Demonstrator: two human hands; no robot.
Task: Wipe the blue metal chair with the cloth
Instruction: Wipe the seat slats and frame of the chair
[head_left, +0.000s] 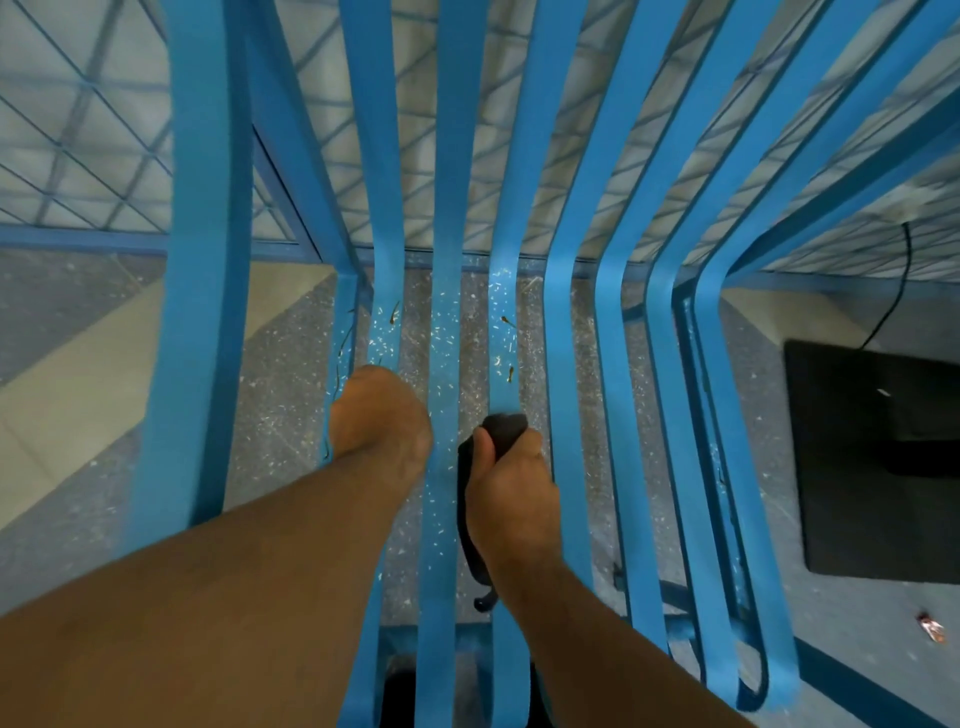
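Looking straight down through a blue metal chair (449, 208) that fills most of the view, with flat slats running from near to far and bending upward at the far end. Scattered over the middle slats: pale specks and a few small brown bits. Pressed onto a slat just right of centre, a dark cloth (506, 428), bunched at the front of the right hand (514, 493), fingers and thumb curled tight around it, one loose tail trailing toward the near edge along the hand's left side. Just to the left, on a neighbouring slat, the left hand (382, 415), back upward, fingers bent down out of sight; cannot tell whether clamped on the slat or only resting there. Beneath the slats, a speckled grey floor (291, 467) with a pale band at the left. At the right, a black mat (872, 457) with a thin black cable (908, 254) leading away from its far edge. Near right, a small brown-and-white scrap (932, 629) on the floor. Beyond the chair, a blue mesh panel (78, 238).
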